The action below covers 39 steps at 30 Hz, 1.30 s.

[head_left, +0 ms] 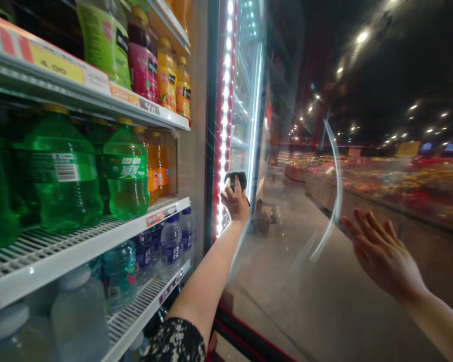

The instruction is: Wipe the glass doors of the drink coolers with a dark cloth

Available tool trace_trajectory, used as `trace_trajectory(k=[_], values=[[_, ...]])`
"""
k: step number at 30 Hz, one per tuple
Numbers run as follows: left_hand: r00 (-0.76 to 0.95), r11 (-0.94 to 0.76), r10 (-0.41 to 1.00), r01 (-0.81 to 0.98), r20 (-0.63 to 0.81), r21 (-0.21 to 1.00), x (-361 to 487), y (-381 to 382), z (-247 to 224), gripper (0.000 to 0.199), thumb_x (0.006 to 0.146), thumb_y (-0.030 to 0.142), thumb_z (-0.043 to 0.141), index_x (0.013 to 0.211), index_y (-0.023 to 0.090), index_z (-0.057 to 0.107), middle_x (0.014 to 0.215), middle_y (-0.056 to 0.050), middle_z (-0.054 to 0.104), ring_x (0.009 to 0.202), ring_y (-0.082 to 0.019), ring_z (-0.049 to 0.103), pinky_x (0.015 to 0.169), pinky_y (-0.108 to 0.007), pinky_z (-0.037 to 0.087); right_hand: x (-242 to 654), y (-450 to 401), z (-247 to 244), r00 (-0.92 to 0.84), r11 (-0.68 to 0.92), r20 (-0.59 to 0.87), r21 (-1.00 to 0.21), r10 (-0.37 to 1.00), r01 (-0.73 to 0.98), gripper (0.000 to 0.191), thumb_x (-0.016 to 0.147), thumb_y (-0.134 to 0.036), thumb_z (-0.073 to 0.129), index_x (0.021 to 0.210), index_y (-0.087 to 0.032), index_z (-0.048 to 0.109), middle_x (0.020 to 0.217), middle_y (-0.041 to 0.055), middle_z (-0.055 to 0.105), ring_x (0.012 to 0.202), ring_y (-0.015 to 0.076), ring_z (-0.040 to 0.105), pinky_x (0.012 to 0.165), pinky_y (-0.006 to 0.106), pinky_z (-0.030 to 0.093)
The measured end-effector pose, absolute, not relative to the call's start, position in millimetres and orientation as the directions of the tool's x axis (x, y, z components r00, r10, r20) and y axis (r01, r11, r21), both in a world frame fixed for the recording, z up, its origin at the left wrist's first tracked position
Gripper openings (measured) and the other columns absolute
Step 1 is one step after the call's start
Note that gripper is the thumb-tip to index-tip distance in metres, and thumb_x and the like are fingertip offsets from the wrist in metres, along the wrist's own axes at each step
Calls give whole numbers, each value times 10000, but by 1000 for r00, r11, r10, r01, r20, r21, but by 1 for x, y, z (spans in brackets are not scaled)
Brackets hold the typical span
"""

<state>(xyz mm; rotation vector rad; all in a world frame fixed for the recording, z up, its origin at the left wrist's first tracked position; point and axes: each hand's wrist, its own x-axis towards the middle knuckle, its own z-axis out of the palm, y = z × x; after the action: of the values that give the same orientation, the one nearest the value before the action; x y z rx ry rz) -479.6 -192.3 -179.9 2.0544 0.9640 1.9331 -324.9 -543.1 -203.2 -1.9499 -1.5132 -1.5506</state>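
Observation:
My left hand (pixel 235 203) reaches forward beside the bright light strip (pixel 225 115) at the cooler's edge. Its fingers are closed on a small dark, rounded, pad-like object (pixel 237 179), whose exact kind I cannot make out. To the right, my right hand (pixel 387 254) is raised with fingers stretched out and holds nothing. It is nearest to the glass door (pixel 283 281), which stands swung open; whether the palm touches the pane I cannot tell. A curved pale handle or its reflection (pixel 336 186) shows left of that hand.
Cooler shelves (pixel 121 236) on the left hold green soda bottles (pixel 126 171), juice bottles (pixel 143 65) and water bottles (pixel 171 241). A price label (pixel 56 65) sits on the upper shelf edge. Beyond the glass, a store aisle runs beside a blurred display counter (pixel 381 206).

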Motion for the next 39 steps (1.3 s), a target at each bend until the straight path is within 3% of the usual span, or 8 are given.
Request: trace_trajectory(k=[10,15,18,26,31,34,36,39], values=[[-81,-648,717,287,692,705,-500,-235,-366,500,954,183,467,1447,147,540,1438,-263,499,1349,-399,510,1031,-605,471,-331,-541,-204,-57,-442,834,347,549,827,807,971,-144,479,1614,-398,63,1669,73,258,1500,375,307,1131,703,373],[-41,-737,639,253,768,627,-482,-214,-303,479,989,213,457,1462,236,533,1563,-165,435,1466,-299,398,1171,-502,376,-330,-541,-204,-54,-440,836,341,546,831,798,969,-146,483,1609,-395,77,1660,84,276,1497,383,303,1124,711,372],[-6,-829,523,230,852,510,-473,-203,-271,494,994,249,479,1487,273,505,1632,-104,375,1534,-296,274,1237,-532,270,-330,-540,-205,-47,-441,840,331,541,835,798,964,-138,484,1610,-393,90,1662,78,258,1501,389,289,1124,715,367],[-44,-750,637,195,769,632,-491,-211,-359,546,985,218,442,1530,188,419,1644,-163,344,1553,-290,247,1229,-548,293,-330,-538,-206,-42,-467,843,339,537,817,802,967,-137,496,1618,-372,90,1662,68,235,1497,390,297,1153,695,351],[-74,-761,619,192,782,620,-465,-230,-314,542,1019,216,396,1559,181,377,1680,-145,264,1581,-279,134,1271,-538,195,-331,-536,-207,-23,-487,846,328,532,809,820,970,-139,502,1617,-386,61,1663,57,220,1493,389,308,1160,687,346],[107,-846,521,195,847,496,-463,-251,-309,513,1015,208,431,1527,194,453,1681,-86,284,1583,-305,92,1281,-514,197,-332,-535,-209,-21,-497,851,327,525,804,833,963,-130,512,1619,-374,61,1665,60,221,1499,383,293,1170,673,340],[289,-900,435,151,853,408,-474,-259,-331,485,981,187,488,1458,252,554,1640,-28,381,1570,-311,171,1273,-485,255,-331,-534,-210,-25,-500,854,328,520,801,842,960,-127,524,1624,-364,63,1664,66,233,1504,374,285,1179,663,331],[303,-881,473,140,827,453,-488,-254,-362,499,927,158,538,1395,313,612,1570,1,490,1532,-310,297,1234,-480,363,-329,-533,-210,-32,-501,854,334,519,799,854,958,-123,534,1629,-358,61,1666,75,238,1512,362,271,1192,652,314]])
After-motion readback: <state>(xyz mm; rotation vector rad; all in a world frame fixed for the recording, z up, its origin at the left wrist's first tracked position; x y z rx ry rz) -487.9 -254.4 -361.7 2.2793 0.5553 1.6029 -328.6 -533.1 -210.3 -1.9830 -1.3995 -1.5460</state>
